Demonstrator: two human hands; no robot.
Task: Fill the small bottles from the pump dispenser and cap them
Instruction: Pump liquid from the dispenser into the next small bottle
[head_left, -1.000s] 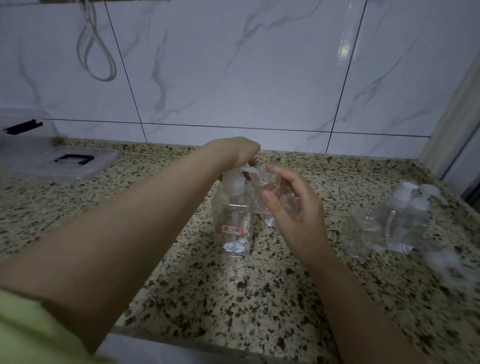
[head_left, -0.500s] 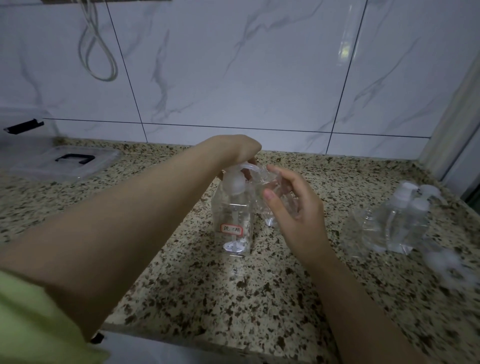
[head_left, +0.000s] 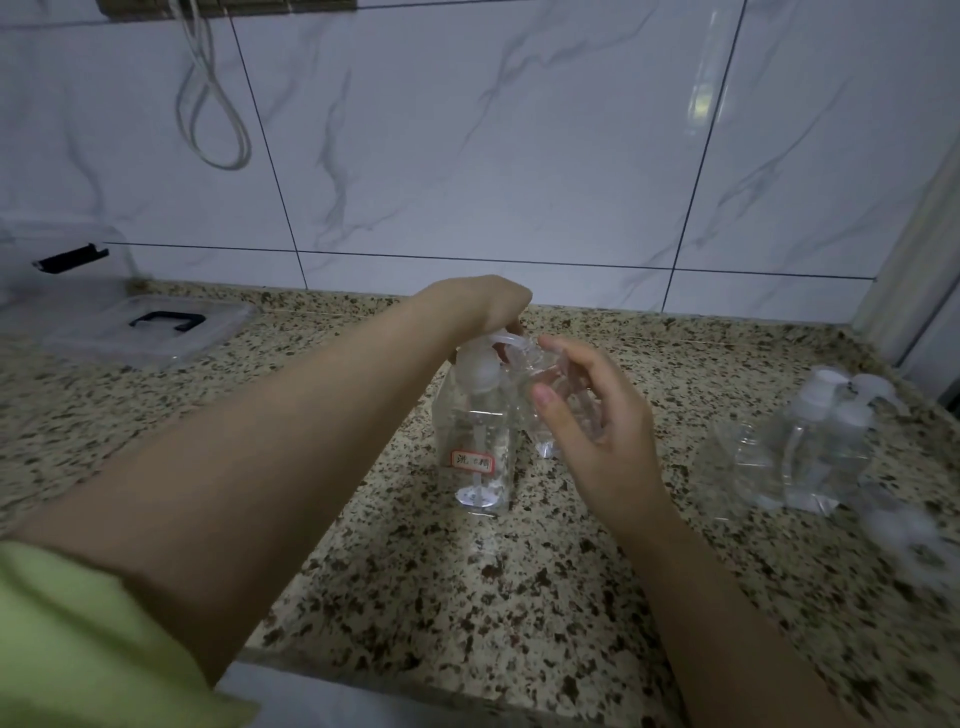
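The risk, as I judge it, is a missed stream; the clear small bottle (head_left: 550, 410), pinched in the curled fingers of the right hand (head_left: 597, 415), sits at the spout of the pump dispenser (head_left: 480, 436) on the speckled granite counter (head_left: 519, 597), and its narrow mouth could slip aside; the left hand (head_left: 488, 306) presses down on the pump head, fingers hidden, so their curl is unclear; smooth transparent plastic may slide; more clear bottles (head_left: 810, 447) wait at the right.

I see a speckled granite bench (head_left: 467, 597) below a white marble-veined tiled wall (head_left: 493, 145). A clear plastic lid with a black handle (head_left: 167, 320) lies far left, and a looped white cord (head_left: 213, 109) hangs above it.
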